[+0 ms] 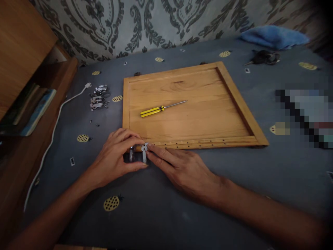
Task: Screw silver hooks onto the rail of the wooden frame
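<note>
A wooden panel with a raised frame [239, 104] lies on the bed; a row of small holes runs along its near rail. At the left end of that rail, my left hand [114, 156] is closed around a small silver metal hook [144, 152], thumb below and fingers above. A second metal hook [131, 153] hangs beside it, partly behind my fingers. My right hand [184, 166] pinches the silver hook's right side with its fingertips; its thumb is hidden. On the panel rests a yellow-handled screwdriver [153, 111], its tip towards the right.
More metal hooks [99, 99] lie left of the panel, near two small screws [93, 123]. A white cable [56, 121] runs along the wooden shelf unit [59, 83]. At the back right are keys [264, 57] and a blue cloth [275, 36]. A blurred-out object [309, 114] lies at right.
</note>
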